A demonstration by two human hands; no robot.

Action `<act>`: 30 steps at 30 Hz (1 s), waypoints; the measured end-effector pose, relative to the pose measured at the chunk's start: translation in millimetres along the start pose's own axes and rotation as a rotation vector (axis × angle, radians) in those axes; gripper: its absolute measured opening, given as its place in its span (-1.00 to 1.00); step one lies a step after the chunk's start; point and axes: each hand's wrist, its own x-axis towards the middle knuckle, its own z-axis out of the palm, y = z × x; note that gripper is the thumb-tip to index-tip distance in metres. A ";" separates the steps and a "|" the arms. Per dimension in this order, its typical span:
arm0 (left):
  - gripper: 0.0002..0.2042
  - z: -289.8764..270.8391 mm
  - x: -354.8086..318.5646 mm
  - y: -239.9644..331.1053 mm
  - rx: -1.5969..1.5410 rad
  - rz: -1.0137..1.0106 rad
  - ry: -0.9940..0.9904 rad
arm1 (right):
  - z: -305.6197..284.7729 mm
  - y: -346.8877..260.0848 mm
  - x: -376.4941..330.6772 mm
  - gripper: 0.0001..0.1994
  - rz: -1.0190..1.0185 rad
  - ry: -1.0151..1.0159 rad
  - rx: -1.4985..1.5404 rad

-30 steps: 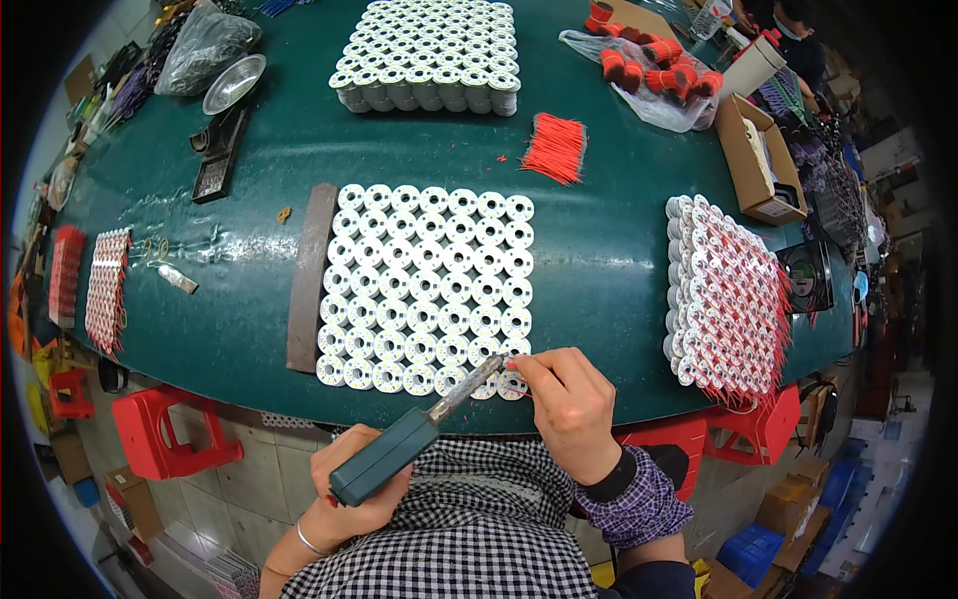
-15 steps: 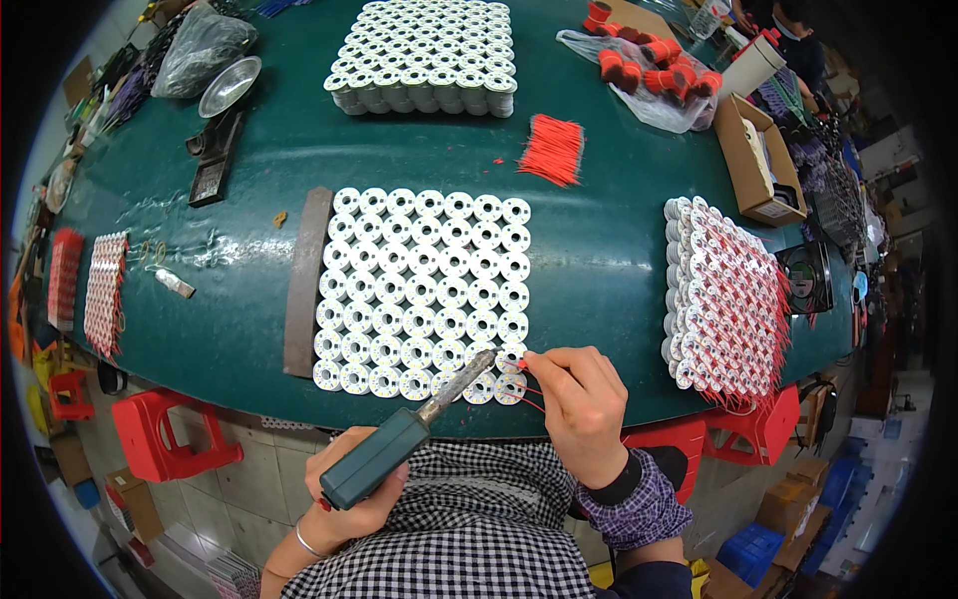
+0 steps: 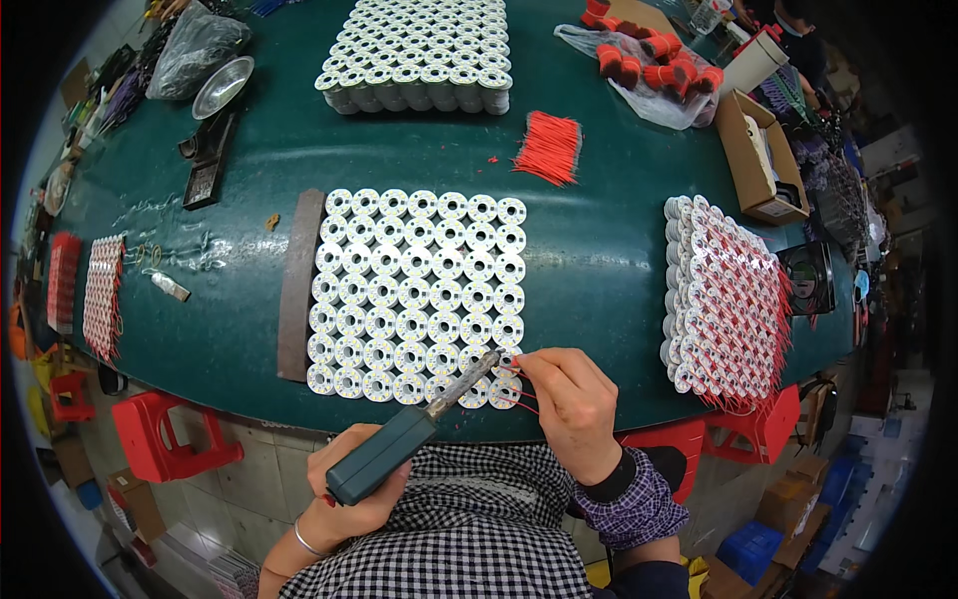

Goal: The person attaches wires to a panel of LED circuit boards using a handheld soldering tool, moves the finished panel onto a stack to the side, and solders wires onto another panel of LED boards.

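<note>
Head view: my left hand [image 3: 351, 513] is curled right round the green handle of a soldering iron [image 3: 384, 457], fingers closed on it, and the metal shaft slants over the near right corner of a block of round white discs [image 3: 403, 297]; whether the tip touches one I can't tell. My right hand [image 3: 575, 404] has thumb and forefinger pinched together just beside that tip, a thin red wire [image 3: 525, 405] seemingly caught between them. The block sits close to the near edge of the green surface [image 3: 599, 250], well in from its left and right ends, with a dark bar [image 3: 301, 290] along its left side. I judge the iron light enough for one hand but probably hot along the shaft, so the handle is where my fingers belong. The wire should be slight and bendy, best nipped near its end, clear of the metal. The discs look stiff and smooth; I'd take one by its rim, gently, since a nudge could shift its neighbours.
</note>
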 end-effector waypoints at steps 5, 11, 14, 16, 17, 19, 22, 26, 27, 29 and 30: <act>-0.80 3.3 1.4 -4.4 -0.030 -0.019 -0.011 | -1.0 2.8 0.3 -0.74 -0.006 -0.021 -0.010; -0.81 3.4 2.6 -2.8 -0.023 0.001 -0.014 | -2.1 2.4 1.8 -0.73 -0.025 -0.033 0.002; -0.82 3.0 1.7 -3.3 -0.023 -0.024 -0.033 | -2.1 2.9 2.2 -0.73 -0.032 -0.044 -0.017; -0.83 3.3 0.4 -3.0 -0.060 -0.087 -0.029 | -3.0 1.8 3.1 -0.73 -0.031 -0.048 -0.019; -0.83 3.4 0.6 -3.3 -0.061 -0.087 -0.029 | -3.4 1.2 3.4 -0.73 -0.032 -0.053 -0.021; -0.82 3.0 1.6 -3.6 0.010 -0.024 -0.052 | -3.7 0.9 3.4 -0.73 -0.028 -0.059 -0.022; -0.81 3.5 -0.7 -7.6 0.066 0.080 -0.021 | -4.3 0.4 3.5 -0.74 -0.015 -0.072 -0.023; -0.79 -0.9 -17.5 -15.0 0.035 0.003 0.072 | -5.3 -0.9 3.0 -0.74 0.027 -0.090 -0.020; -0.78 -2.6 -22.0 -19.0 0.006 -0.035 0.052 | -5.0 -0.7 2.8 -0.74 0.026 -0.089 -0.021; -0.76 -3.5 -22.6 -20.7 -0.023 -0.071 0.032 | -4.8 0.7 2.5 -0.74 0.019 -0.082 -0.049; -0.75 -3.6 -19.3 -16.2 -0.036 -0.084 0.037 | -6.3 -0.2 4.8 -0.74 0.016 -0.084 -0.046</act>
